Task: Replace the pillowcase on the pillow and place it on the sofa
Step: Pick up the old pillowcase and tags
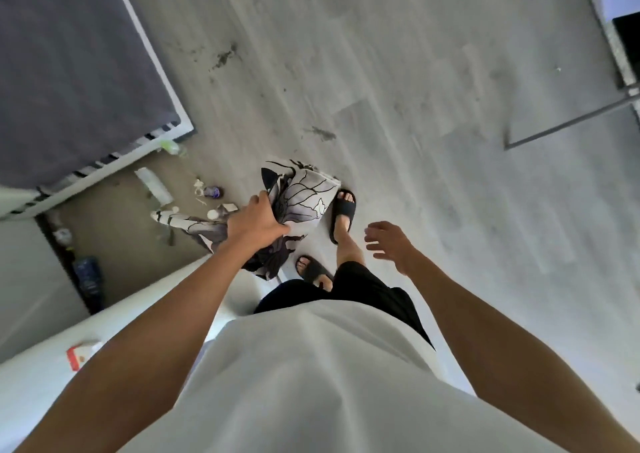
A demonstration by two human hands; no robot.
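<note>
Basically, head view looks straight down the person's body at a grey wood-look floor (398, 71). Left hand (258, 222) grips a bunched pillowcase (304, 198), white-grey with black butterfly-wing line print; fingers (277, 231) clamped on the fabric, which hangs in front of the legs with another part trailing left toward the floor. Right hand (389, 244) empty, fingers apart and loosely curled, well apart from the pillowcase. Feet in black slides (343, 213); white shirt, black shorts. Dark grey mattress-like surface (69, 71) with white frame at upper left. Litter on the floor near it: a small bottle (213, 192), paper scraps, a blue-label bottle (88, 279) by the wall. Red and white packet (81, 354) on the white surface at lower left; writing not readable. No brand legible anywhere.
</note>
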